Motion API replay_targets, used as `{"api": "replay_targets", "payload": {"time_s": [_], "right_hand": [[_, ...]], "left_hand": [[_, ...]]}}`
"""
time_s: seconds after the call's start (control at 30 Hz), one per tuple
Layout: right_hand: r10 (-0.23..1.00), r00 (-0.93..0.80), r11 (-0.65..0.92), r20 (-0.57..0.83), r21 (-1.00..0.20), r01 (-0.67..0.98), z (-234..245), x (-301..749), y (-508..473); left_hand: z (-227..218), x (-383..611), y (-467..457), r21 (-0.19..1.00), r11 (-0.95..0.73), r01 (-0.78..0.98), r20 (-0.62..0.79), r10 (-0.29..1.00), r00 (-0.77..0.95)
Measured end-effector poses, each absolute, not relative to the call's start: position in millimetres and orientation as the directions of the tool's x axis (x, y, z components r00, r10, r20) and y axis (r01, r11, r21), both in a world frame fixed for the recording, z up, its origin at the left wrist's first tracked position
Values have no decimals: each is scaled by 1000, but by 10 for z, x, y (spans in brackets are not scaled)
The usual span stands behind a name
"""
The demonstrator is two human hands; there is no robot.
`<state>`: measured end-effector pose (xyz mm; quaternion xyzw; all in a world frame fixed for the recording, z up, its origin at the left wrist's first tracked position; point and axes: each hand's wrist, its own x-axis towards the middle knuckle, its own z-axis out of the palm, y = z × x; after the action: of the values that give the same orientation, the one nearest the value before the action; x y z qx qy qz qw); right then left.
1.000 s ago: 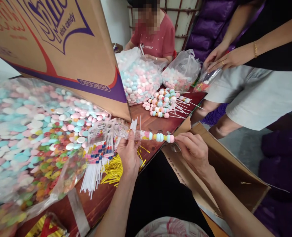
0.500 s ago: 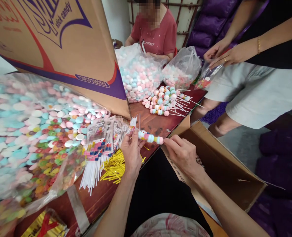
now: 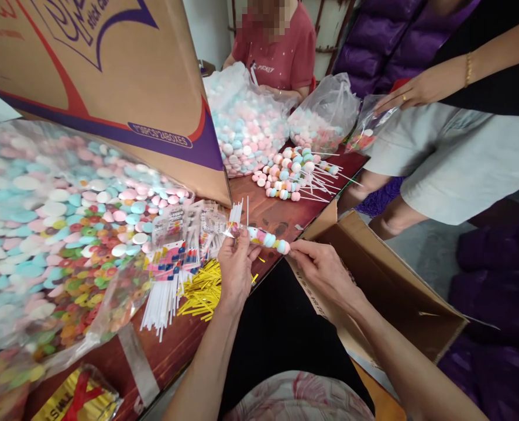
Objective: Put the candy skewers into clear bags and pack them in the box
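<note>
Between my hands lies a marshmallow skewer point(image 3: 268, 240) of pink, blue, white and yellow pieces, its left part inside a small clear printed candy bag point(image 3: 251, 234). My left hand point(image 3: 235, 263) is closed on that bag, thumb on top. At the skewer's pink right end, my right hand point(image 3: 323, 266) pinches; its stick is hidden in my fingers. Left of my left hand are a stack of printed bags point(image 3: 167, 254), white sticks point(image 3: 160, 304) and yellow twist ties point(image 3: 202, 289).
A large bag of marshmallows and gummy rings point(image 3: 44, 234) covers the table's left. Behind it stands a tall carton point(image 3: 154, 88). Finished-looking skewers point(image 3: 289, 172) lie farther back. An open cardboard box point(image 3: 395, 286) stands at right. Two other people work nearby, one handling a clear bag point(image 3: 368, 128).
The skewer sits slightly further inside the clear bag, and my right hand has shifted a little toward the left hand. At right, one of the other person's hands has moved away from the bag.
</note>
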<state>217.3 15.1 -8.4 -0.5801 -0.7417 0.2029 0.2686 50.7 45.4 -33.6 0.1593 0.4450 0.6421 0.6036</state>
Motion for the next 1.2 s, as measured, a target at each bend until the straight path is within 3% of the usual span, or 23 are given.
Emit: {"api": "replay_targets", "payload": {"time_s": [0.2, 0.27, 0.33, 0.4, 0.5, 0.57, 0.63, 0.7, 0.87, 0.97, 1.07, 1.2], "right_hand": [[853, -384, 465, 353, -182, 866, -220, 2112, 118], [810, -438, 523, 389, -142, 840, -244, 2096, 101], [822, -412, 523, 393, -237, 818, -234, 2073, 86], [887, -322, 449, 330, -456, 768, -197, 2044, 79], [969, -224, 212, 102, -808, 550, -133, 2000, 85], [974, -210, -11, -83, -947, 320, -112, 1978, 95], [940, -220, -251, -260, -966, 67, -115, 1960, 99], [888, -245, -428, -389, -894, -132, -132, 1942, 93], [780, -389, -617, -490, -708, -345, -163, 1907, 43], [780, -381, -618, -496, -702, -353, -161, 1890, 12], [820, -301, -565, -487, -773, -288, -171, 1876, -6], [931, -169, -335, -324, -941, -45, -215, 1881, -6]], "left_hand": [[-335, 486, 436, 768, 112, -630, -296, 935, -194], [-332, 477, 429, 752, 126, -647, -290, 945, -153], [-337, 476, 421, 739, 153, -656, -295, 949, -111], [-347, 482, 412, 733, 170, -658, -296, 952, -84], [-362, 488, 403, 724, 181, -666, -289, 956, -55], [-365, 487, 400, 695, 191, -694, -289, 957, -26], [-362, 492, 397, 654, 186, -734, -290, 957, -17], [-357, 509, 391, 622, 163, -766, -281, 959, -24], [-365, 567, 363, 598, 88, -796, -243, 967, -76], [-378, 580, 349, 597, 75, -799, -238, 967, -87], [-387, 579, 342, 607, 90, -790, -240, 968, -73], [-382, 560, 338, 649, 154, -745, -262, 965, -28]]}}
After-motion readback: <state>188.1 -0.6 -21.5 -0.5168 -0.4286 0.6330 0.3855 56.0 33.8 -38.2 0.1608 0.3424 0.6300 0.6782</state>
